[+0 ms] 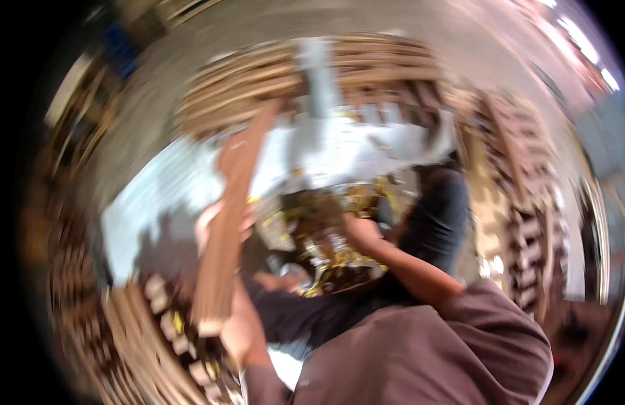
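My left hand [245, 223] is wrapped round a long brown wooden board [237, 175]. The board stands tilted, with its pale cut end low at the left and its far end reaching toward the stacked wood. Over a heap of small yellow and shiny scraps [333, 260] between my legs is my right hand [362, 234]. Motion blur smears its fingers, and whether they hold anything cannot be made out.
A pale grey sheet-like work surface [144, 202] lies ahead, with stacked wooden slats [380, 61] beyond it. More boards [133, 324] lie at the near left. Notched wooden pieces [528, 142] are piled at the right. My bent leg [437, 223] flanks the heap.
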`<state>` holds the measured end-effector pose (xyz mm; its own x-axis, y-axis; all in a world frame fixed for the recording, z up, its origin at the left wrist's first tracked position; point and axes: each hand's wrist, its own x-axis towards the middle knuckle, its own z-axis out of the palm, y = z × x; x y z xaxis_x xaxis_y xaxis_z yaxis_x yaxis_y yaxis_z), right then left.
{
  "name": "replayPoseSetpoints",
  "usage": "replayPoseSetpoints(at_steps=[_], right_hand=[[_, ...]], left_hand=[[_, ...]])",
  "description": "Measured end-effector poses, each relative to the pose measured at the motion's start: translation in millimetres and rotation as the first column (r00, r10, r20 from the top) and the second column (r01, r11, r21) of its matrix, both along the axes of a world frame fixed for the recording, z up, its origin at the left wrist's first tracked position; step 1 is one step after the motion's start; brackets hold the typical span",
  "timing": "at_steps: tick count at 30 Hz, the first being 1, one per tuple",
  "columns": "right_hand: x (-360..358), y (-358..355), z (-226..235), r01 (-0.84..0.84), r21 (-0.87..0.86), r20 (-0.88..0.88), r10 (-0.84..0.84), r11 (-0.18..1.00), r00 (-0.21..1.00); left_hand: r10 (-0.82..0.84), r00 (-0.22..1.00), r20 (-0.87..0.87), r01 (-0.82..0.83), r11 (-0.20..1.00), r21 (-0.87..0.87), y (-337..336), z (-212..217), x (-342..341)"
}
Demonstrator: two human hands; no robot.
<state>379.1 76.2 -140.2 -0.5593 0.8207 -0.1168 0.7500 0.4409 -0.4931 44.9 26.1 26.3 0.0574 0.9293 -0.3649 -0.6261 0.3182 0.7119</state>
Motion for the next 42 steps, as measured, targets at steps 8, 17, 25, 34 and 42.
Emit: replayPoseSetpoints(at_steps=[8, 17, 25, 34, 42], right_hand=[[8.3, 13.1, -13.8, -0.151, -0.530, -0.296, -0.015, 0.834, 0.955], [10.0, 16.8, -9.1, 0.148, -0.347, -0.234, -0.239, 0.926, 0.943], [23.4, 12.7, 21.1, 0.054, -0.206, -0.022, -0.060, 0.977, 0.998], [2.1, 22.0, 28.2, 0.212, -0.853, -0.119, -0.574, 0.477, 0.810], [8.6, 23.9, 31.8, 0.180, -0.288, -0.202, -0.243, 0.941, 0.949]], left_hand=[[-0.215, 0.976, -0.031, 0.217, 0.966, 0.143, 20.7, -16.9, 8.6], [-0.211, 0.978, -0.007, 0.211, 0.975, 0.070, 25.2, -24.6, 14.0], [-0.090, 0.967, -0.240, 0.068, 0.993, -0.100, 29.3, 6.0, 65.9], [-0.086, 0.985, -0.151, 0.079, 0.996, -0.046, 12.9, -2.8, 40.8], [-0.173, 0.985, -0.019, 0.174, 0.985, 0.010, 18.6, -13.2, 35.3]])
